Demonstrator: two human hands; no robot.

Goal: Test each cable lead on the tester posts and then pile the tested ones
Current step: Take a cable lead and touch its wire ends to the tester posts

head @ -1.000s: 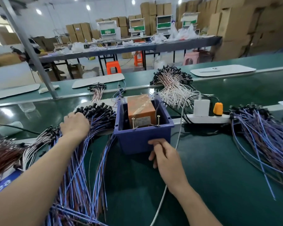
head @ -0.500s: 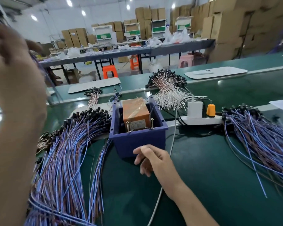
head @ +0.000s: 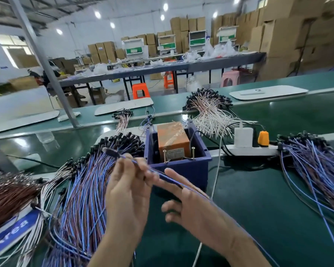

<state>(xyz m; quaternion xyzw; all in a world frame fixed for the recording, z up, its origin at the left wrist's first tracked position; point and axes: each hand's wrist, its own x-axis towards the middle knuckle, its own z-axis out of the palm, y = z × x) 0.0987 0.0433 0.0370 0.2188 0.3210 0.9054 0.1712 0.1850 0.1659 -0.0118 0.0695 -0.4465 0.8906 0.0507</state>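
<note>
Left hand (head: 127, 191) pinches one blue-purple cable lead (head: 132, 160), right hand (head: 191, 211) slack beneath; brass tester posts (head: 164, 156) untouched; 9 o'clock heap (head: 81, 189) likely untested.

Only two arms of the person are in view, a left forearm (head: 108, 245) and a right forearm (head: 241, 249), both bare from the bottom edge up to the wrist. The left hand (head: 127, 193) and the right hand (head: 193, 209) are bare as well, with slim fingers; a faint crease crosses the right wrist. The right hand's fingers are blurred, so finer detail cannot be told.
</note>
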